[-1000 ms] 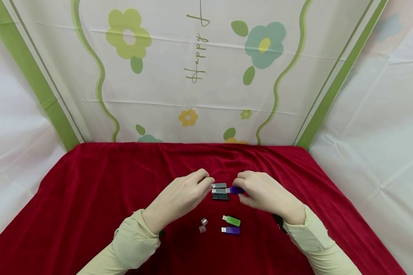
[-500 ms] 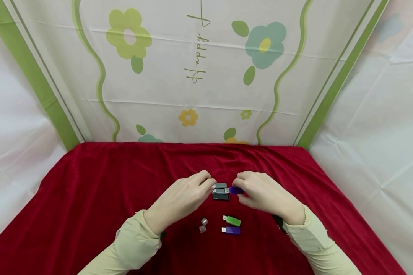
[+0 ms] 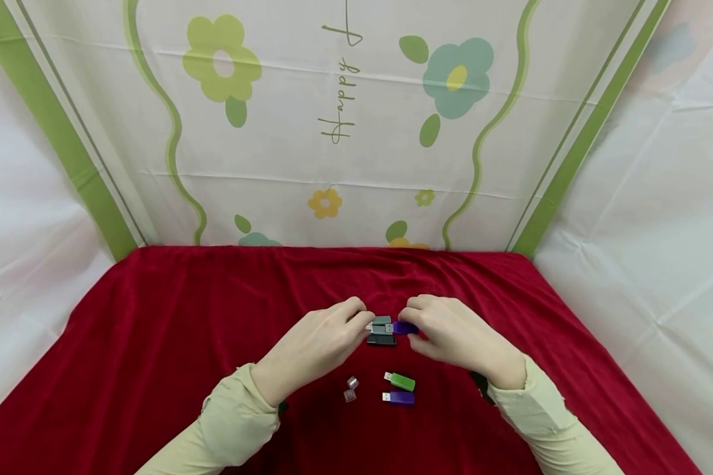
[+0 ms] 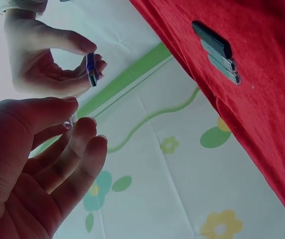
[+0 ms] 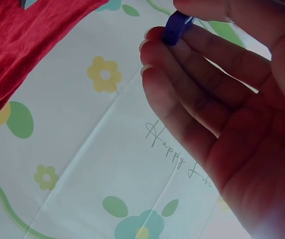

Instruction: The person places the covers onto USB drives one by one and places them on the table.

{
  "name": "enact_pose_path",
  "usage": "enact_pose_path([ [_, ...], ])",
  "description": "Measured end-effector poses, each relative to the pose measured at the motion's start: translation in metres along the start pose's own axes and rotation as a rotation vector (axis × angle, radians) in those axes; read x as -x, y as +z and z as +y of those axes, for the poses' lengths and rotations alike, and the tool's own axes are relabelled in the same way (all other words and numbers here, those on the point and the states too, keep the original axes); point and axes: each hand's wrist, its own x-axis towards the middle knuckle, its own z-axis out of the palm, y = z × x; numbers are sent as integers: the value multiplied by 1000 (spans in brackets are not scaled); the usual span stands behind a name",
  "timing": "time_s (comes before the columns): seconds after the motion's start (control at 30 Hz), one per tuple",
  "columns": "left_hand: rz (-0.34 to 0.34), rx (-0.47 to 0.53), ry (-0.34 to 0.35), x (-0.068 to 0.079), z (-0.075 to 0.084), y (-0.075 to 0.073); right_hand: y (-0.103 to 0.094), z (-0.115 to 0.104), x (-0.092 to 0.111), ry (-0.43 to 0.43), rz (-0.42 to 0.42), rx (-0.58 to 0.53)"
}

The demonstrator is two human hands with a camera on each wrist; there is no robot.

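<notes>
My right hand (image 3: 454, 333) pinches a purple USB stick (image 3: 404, 328) between thumb and fingers, its bare metal plug pointing left toward my other hand. In the left wrist view, my left hand (image 4: 38, 159) pinches a small clear cap (image 4: 69, 122) between thumb and index finger. A gap separates the cap from the plug. Both hands are raised above the cloth. Below them lie two grey USB sticks (image 4: 225, 68) with clear caps and a black USB stick (image 3: 381, 340), side by side. My left fingertips partly cover these in the head view.
Nearer my body, an uncapped green USB stick (image 3: 400, 381) and another purple USB stick (image 3: 399, 398) lie on the red cloth (image 3: 154, 369). Two loose clear caps (image 3: 350, 389) sit left of them. A flower-printed white sheet (image 3: 333, 165) rises behind the table.
My right hand has shifted slightly left with the purple USB stick. My left hand has moved a little right, so the plug and the left fingertips are closer together.
</notes>
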Motion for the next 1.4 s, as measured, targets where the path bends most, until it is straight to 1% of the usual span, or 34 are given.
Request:
enact_pose_path([
  [0.17, -17, -11, -1, 0, 1, 2, 2, 0, 0, -30, 56, -2],
  [0.33, -12, -7, -2, 0, 1, 4, 3, -2, -1, -58, 103, -19],
  [0.7, 3, 2, 6, 0, 4, 5, 3, -6, -3, -80, 120, -36],
  [1.4, 3, 9, 21, 0, 5, 5, 6, -7, -2, -123, 166, -49],
])
